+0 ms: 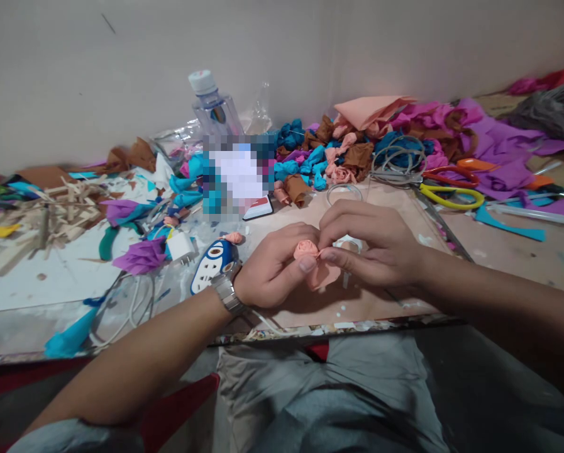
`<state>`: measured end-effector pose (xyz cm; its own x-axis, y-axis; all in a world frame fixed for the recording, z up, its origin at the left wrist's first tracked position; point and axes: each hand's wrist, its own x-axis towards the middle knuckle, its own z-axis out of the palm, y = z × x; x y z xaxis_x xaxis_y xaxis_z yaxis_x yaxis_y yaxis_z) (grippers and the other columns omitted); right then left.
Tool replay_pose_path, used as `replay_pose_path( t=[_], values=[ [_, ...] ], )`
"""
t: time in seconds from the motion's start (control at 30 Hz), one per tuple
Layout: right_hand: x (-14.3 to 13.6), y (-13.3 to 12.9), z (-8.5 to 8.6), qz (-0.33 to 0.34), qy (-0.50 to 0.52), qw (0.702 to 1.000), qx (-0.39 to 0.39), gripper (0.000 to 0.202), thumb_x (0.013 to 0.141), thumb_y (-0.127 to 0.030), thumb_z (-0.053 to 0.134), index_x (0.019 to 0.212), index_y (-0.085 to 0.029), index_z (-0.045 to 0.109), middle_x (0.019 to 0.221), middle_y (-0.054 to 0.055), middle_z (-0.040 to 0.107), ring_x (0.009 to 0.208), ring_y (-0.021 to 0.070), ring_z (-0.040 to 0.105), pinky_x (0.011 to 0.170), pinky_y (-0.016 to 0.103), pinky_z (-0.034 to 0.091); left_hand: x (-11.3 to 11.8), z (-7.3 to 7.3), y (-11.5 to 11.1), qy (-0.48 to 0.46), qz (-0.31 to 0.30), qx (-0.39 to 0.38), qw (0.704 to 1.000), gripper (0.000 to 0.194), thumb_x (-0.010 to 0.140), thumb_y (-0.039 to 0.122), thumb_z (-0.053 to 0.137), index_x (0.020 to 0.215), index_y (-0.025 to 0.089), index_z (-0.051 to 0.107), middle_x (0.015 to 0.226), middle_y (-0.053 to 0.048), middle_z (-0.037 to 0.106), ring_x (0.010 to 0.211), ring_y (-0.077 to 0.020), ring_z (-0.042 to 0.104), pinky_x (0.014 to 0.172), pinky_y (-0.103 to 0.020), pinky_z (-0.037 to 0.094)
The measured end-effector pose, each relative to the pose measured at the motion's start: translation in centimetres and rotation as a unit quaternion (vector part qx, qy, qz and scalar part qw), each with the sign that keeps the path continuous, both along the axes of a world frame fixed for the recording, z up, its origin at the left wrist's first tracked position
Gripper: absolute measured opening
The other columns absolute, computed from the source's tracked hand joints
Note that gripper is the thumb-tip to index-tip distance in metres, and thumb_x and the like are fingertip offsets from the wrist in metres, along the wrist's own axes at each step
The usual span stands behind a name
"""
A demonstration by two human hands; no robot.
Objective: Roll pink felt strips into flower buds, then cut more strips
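A peach crepe-paper rose (pixel 306 250) with a coiled top sits between my two hands, above the front part of the table. My left hand (pixel 276 264), with a metal watch (pixel 228 290) at its wrist, is closed around the rose with the thumb across its front. A loose petal of the same paper hangs below the thumb. My right hand (pixel 371 248) pinches the rose's paper edge from the right between thumb and fingers. Behind the right hand, a small white item is partly hidden.
A blue-and-white power strip (pixel 213 264) lies left of my hands, near a white charger (pixel 180 245). Yellow-handled scissors (pixel 451 196) and coiled wire (pixel 399 160) lie to the right. Crepe-paper flowers (pixel 342 154) and a plastic bottle (pixel 215 113) stand behind; wood sticks (pixel 50 220) lie far left.
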<state>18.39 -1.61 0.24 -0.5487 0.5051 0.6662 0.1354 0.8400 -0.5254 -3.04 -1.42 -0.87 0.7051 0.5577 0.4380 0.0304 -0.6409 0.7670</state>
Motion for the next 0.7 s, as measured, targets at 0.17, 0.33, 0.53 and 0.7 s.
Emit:
replay_pose_path(
  t=[0.17,0.33,0.53,0.7],
  values=[
    [-0.01,0.02,-0.12,0.003,-0.007,1.0,0.0,0.012,0.098,-0.027,0.064,0.088,-0.019,0.066,0.083,0.005,0.067,0.08,0.0168,0.061,0.076,0.031,0.048,0.18,0.32,0.07,0.006,-0.01,0.021,1.0,0.055,0.106,0.044,0.035,0.066,0.017,0.062,0.075,-0.009,0.062,0.079,-0.0209,0.058,0.079,-0.037,0.045],
    [0.03,-0.03,-0.44,-0.053,-0.013,0.998,-0.039,0.012,0.094,-0.028,0.069,0.088,-0.019,0.064,0.08,0.0,0.066,0.073,0.0131,0.06,0.07,0.026,0.046,0.12,0.42,0.09,0.005,0.002,0.001,1.0,0.062,0.107,0.043,0.03,0.059,0.018,0.059,0.071,-0.009,0.062,0.078,-0.0197,0.059,0.08,-0.036,0.046],
    [-0.09,0.0,-0.58,-0.103,0.021,0.993,-0.051,0.012,0.092,-0.025,0.07,0.091,-0.02,0.059,0.08,-0.002,0.062,0.069,0.0108,0.058,0.066,0.024,0.046,0.2,0.14,-0.25,-0.007,0.053,-0.123,0.991,0.053,0.107,0.049,0.032,0.076,0.018,0.061,0.075,-0.008,0.069,0.075,-0.0194,0.063,0.08,-0.036,0.051],
    [0.15,-0.07,-0.39,-0.075,0.031,0.996,-0.03,0.009,0.096,-0.028,0.065,0.097,-0.019,0.066,0.078,-0.002,0.062,0.066,0.0112,0.055,0.065,0.026,0.044,0.49,0.27,-0.14,-0.002,0.132,-0.141,0.981,0.056,0.108,0.046,0.031,0.064,0.02,0.053,0.059,-0.002,0.062,0.061,-0.0162,0.056,0.072,-0.033,0.049]
  ],
)
